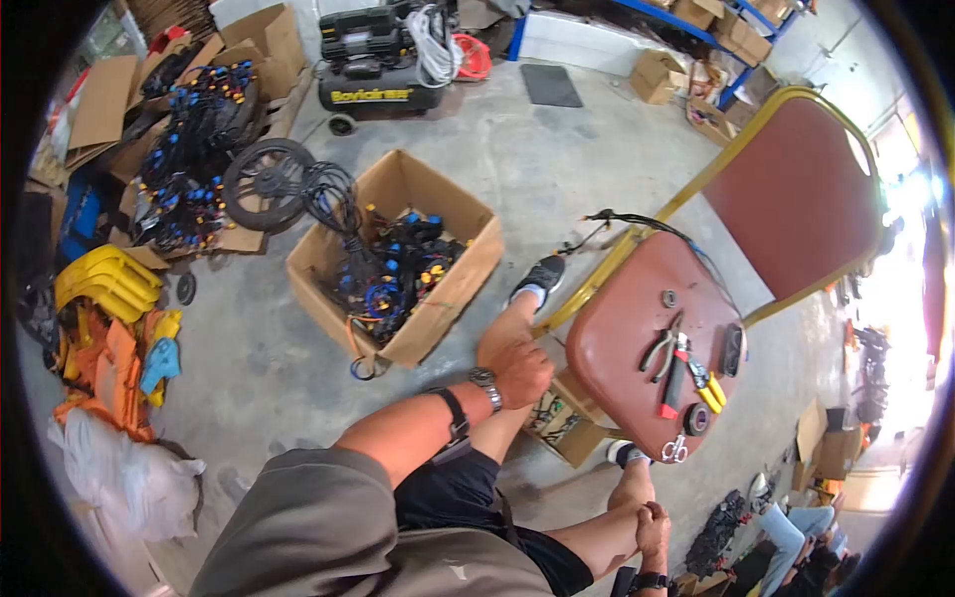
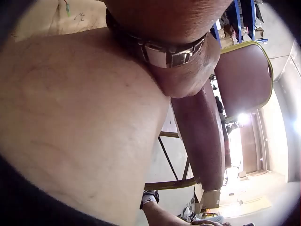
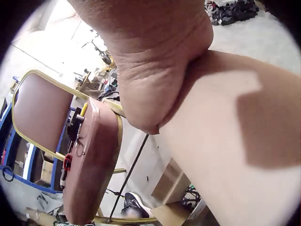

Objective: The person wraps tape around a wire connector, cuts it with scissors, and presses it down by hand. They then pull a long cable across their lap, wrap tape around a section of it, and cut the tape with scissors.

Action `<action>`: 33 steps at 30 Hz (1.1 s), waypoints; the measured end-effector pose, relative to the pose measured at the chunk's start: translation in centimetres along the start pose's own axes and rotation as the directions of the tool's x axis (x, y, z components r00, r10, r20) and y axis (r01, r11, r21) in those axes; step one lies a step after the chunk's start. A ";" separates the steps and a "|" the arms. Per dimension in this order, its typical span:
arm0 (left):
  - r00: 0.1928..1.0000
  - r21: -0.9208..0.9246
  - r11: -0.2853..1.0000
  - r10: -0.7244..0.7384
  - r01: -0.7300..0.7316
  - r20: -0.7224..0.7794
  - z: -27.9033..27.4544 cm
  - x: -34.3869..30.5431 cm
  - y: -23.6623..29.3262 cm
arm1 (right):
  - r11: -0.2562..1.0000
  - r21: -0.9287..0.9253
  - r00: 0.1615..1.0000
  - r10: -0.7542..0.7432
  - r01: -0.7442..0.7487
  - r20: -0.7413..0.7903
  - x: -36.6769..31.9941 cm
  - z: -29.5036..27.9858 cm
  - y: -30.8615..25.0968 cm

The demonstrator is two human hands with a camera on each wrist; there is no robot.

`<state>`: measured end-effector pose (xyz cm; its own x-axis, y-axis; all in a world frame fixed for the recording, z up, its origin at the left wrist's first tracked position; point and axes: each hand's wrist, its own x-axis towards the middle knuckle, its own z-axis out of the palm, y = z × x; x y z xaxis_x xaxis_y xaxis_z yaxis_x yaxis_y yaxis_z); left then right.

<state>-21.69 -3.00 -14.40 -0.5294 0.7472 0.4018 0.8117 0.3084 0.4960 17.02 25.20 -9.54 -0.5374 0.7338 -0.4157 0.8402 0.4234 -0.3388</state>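
My left hand (image 1: 522, 375), below a metal-banded watch (image 1: 484, 389), rests on my left knee and holds nothing. On the other leg rests my right hand (image 1: 653, 530), also without anything in it. Both wrist views show the heel of the hand (image 2: 190, 84) against bare skin, with the fingers hidden. In front of me stands a chair with a red-brown seat (image 1: 619, 333). On it lie pliers (image 1: 657, 354), a yellow-handled tool (image 1: 709, 390), a red-and-black tool (image 1: 672, 386), small scissors (image 1: 675, 450), a black tape roll (image 1: 697, 419) and a black case (image 1: 732, 350).
A large cardboard box (image 1: 453, 308) full of connector cables stands left of the chair. A smaller open box (image 1: 580, 444) sits between my feet. Further off are an air compressor (image 1: 378, 95), a wheel (image 1: 267, 185) and a cable heap (image 1: 189, 159). Another person's legs (image 1: 781, 542) show at lower right.
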 end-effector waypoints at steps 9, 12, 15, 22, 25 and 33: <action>0.995 0.046 0.998 -0.048 0.044 0.092 0.9 -0.1 0.9 | 0.966 -0.123 0.972 -0.217 0.227 0.090 1.1 0.1 -0.4; 0.985 0.091 0.995 -0.055 0.040 0.166 0.7 0.3 1.4 | 0.953 -0.157 0.963 -0.244 0.260 0.113 0.4 -0.6 -2.9; 0.967 0.090 0.995 -0.055 0.034 0.251 0.8 0.5 1.7 | 0.953 -0.169 0.967 -0.238 0.251 0.094 -0.1 -0.4 -3.3; 0.968 0.113 0.994 -0.035 0.006 0.250 1.2 0.3 1.5 | 0.979 -0.032 0.980 -0.200 0.199 -0.011 -0.5 0.4 -2.2; 0.965 0.126 0.992 -0.030 -0.003 0.262 1.1 0.4 1.9 | 0.941 -0.165 0.949 -0.310 0.296 -0.060 -0.7 1.0 -1.2; 0.950 0.142 0.990 -0.027 -0.018 0.311 1.5 0.4 1.8 | 0.923 -0.154 0.925 -0.368 0.352 -0.092 -0.7 1.1 -0.9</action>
<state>-20.06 -1.28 -14.51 -0.4482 0.8846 0.1284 0.8479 0.3753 0.3743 16.58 23.75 -9.84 -0.7996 0.5722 -0.1824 0.5980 0.7307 -0.3292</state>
